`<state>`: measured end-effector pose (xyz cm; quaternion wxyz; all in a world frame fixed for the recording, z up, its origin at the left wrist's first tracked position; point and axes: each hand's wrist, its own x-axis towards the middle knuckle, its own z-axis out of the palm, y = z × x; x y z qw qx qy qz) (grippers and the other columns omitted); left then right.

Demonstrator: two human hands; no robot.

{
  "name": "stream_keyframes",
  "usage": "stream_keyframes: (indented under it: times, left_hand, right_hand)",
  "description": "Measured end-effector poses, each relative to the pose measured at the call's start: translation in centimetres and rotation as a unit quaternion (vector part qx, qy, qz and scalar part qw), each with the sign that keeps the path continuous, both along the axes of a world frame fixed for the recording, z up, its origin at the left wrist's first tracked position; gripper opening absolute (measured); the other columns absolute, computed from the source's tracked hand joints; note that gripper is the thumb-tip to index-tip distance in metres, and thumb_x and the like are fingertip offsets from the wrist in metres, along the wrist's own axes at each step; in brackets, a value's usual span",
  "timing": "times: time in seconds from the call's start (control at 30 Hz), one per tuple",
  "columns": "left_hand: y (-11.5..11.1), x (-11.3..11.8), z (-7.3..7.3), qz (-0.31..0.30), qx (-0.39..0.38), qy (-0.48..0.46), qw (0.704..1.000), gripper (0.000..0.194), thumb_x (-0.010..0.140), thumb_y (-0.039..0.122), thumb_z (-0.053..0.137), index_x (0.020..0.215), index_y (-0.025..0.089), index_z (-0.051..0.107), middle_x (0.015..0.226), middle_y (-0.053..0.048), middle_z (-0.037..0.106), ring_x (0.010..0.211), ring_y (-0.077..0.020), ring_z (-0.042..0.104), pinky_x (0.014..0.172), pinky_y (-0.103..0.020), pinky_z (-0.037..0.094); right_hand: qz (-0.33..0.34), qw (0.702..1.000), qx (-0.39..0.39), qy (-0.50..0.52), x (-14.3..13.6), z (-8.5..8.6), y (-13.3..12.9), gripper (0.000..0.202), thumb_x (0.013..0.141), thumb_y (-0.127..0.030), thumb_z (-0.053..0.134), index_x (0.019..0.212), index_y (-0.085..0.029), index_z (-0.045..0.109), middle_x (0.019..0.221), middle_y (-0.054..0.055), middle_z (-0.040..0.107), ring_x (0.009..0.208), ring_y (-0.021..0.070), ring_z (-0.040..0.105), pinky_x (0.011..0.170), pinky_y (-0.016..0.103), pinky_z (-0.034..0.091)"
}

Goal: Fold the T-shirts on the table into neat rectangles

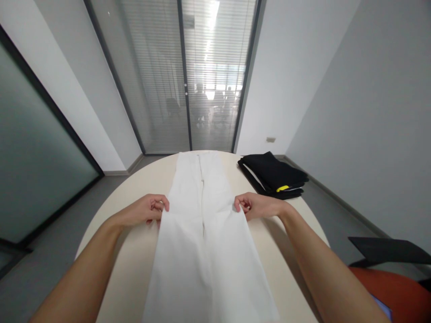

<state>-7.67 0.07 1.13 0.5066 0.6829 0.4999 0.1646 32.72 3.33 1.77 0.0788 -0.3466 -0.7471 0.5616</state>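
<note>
A long white garment (pixel 205 260) lies lengthwise over the round table, with a narrow slit or seam down the middle of its far half. Whether it is trousers, a skirt or a dress I cannot tell. My left hand (pixel 152 210) pinches its left edge about halfway along. Opposite, my right hand (pixel 251 205) grips the right edge between thumb and fingers. The cloth is spread between both hands, slightly raised at the pinched edges, and its near end runs out of the bottom of the view.
Folded black clothes (pixel 272 172) with a yellow bit are stacked at the far right of the cream table (pixel 129 264). A chair with a red seat (pixel 393 291) stands at the lower right. Beyond the table are a glass partition with blinds (pixel 215 89) and white walls.
</note>
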Motion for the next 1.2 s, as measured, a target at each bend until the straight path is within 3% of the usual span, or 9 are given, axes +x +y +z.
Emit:
stream_keyframes:
  times: [0.1, 0.27, 0.4, 0.53, 0.67, 0.77, 0.9, 1.07, 1.2]
  left_hand:
    - [0.1, -0.2, 0.2, 0.023, 0.048, 0.009, 0.999, 0.025, 0.074, 0.041, 0.065, 0.084, 0.019, 0.058, 0.061, 0.005, 0.055, 0.050, -0.0094, 0.048, 0.048, -0.021, 0.033]
    - [0.6, -0.8, 0.1, 0.063, 0.201, 0.016, 0.977, 0.032, 0.077, 0.049, 0.066, 0.076, 0.018, 0.061, 0.075, -0.001, 0.061, 0.072, -0.0155, 0.055, 0.067, -0.026, 0.044]
    - [1.1, -0.9, -0.6, 0.099, 0.252, -0.058, 0.961, 0.033, 0.082, 0.052, 0.065, 0.083, 0.019, 0.059, 0.108, -0.009, 0.067, 0.101, -0.0224, 0.060, 0.089, -0.032, 0.047]
    - [1.4, -0.4, -1.8, 0.103, 0.205, -0.050, 0.972, 0.043, 0.087, 0.062, 0.055, 0.094, 0.019, 0.058, 0.111, -0.011, 0.068, 0.100, -0.0237, 0.062, 0.089, -0.035, 0.049]
    - [1.5, 0.1, -2.6, 0.059, 0.181, 0.018, 0.982, 0.045, 0.088, 0.062, 0.051, 0.092, 0.018, 0.063, 0.093, -0.007, 0.070, 0.089, -0.0224, 0.063, 0.083, -0.032, 0.049]
    - [1.4, 0.3, -2.5, 0.037, 0.156, 0.033, 0.987, 0.045, 0.086, 0.060, 0.052, 0.089, 0.018, 0.067, 0.092, -0.007, 0.072, 0.092, -0.0238, 0.064, 0.085, -0.030, 0.049]
    - [1.1, 0.3, -2.1, 0.035, 0.122, 0.025, 0.992, 0.039, 0.085, 0.054, 0.053, 0.087, 0.017, 0.069, 0.084, -0.005, 0.071, 0.085, -0.0231, 0.064, 0.079, -0.030, 0.050]
    - [0.8, -0.1, -1.4, -0.009, 0.068, 0.029, 0.997, 0.024, 0.084, 0.039, 0.055, 0.085, 0.017, 0.067, 0.076, -0.002, 0.068, 0.073, -0.0168, 0.061, 0.067, -0.024, 0.046]
    - [0.3, -0.1, -0.8, -0.082, -0.050, 0.031, 0.995, 0.022, 0.079, 0.036, 0.060, 0.088, 0.018, 0.067, 0.082, -0.003, 0.071, 0.072, -0.0159, 0.064, 0.068, -0.025, 0.051]
  right_hand:
    - [-0.051, 0.997, 0.060, 0.017, 0.4, -0.1, 0.3, 0.026, 0.072, -0.035, 0.074, 0.078, -0.017, 0.056, 0.062, -0.010, 0.031, 0.056, 0.0071, 0.031, 0.057, 0.022, 0.027]
    - [-0.110, 0.978, 0.164, 0.067, 0.7, -0.1, 0.6, 0.024, 0.076, -0.036, 0.073, 0.076, -0.017, 0.058, 0.095, 0.004, 0.062, 0.087, 0.0166, 0.056, 0.073, 0.026, 0.040]
    - [-0.157, 0.968, 0.105, 0.167, 0.7, -0.7, 0.7, 0.039, 0.078, -0.049, 0.074, 0.078, -0.020, 0.048, 0.114, 0.011, 0.065, 0.103, 0.0225, 0.060, 0.085, 0.034, 0.044]
    - [-0.177, 0.957, 0.073, 0.217, 0.6, -2.2, 1.2, 0.044, 0.076, -0.053, 0.076, 0.085, -0.021, 0.046, 0.103, 0.007, 0.067, 0.091, 0.0172, 0.061, 0.083, 0.032, 0.044]
    - [-0.160, 0.972, 0.086, 0.149, 0.3, -3.7, 1.8, 0.047, 0.075, -0.049, 0.076, 0.105, -0.018, 0.058, 0.107, 0.008, 0.067, 0.094, 0.0182, 0.062, 0.086, 0.032, 0.046]
    - [-0.148, 0.980, 0.097, 0.095, 0.1, -4.2, 1.9, 0.043, 0.075, -0.047, 0.074, 0.102, -0.015, 0.065, 0.104, 0.008, 0.070, 0.093, 0.0195, 0.063, 0.086, 0.032, 0.047]
    - [-0.111, 0.988, 0.079, 0.067, 0.1, -3.7, 1.7, 0.036, 0.078, -0.046, 0.071, 0.089, -0.013, 0.068, 0.086, 0.005, 0.071, 0.082, 0.0181, 0.063, 0.078, 0.029, 0.047]
    - [-0.066, 0.996, 0.045, 0.025, 0.6, -2.4, 1.1, 0.034, 0.080, -0.045, 0.068, 0.093, -0.013, 0.067, 0.090, 0.005, 0.071, 0.081, 0.0168, 0.062, 0.075, 0.027, 0.047]
    - [0.021, 0.998, -0.007, -0.056, 1.0, -1.6, 1.0, 0.023, 0.077, -0.033, 0.068, 0.086, -0.013, 0.067, 0.079, 0.001, 0.067, 0.070, 0.0122, 0.057, 0.063, 0.022, 0.043]
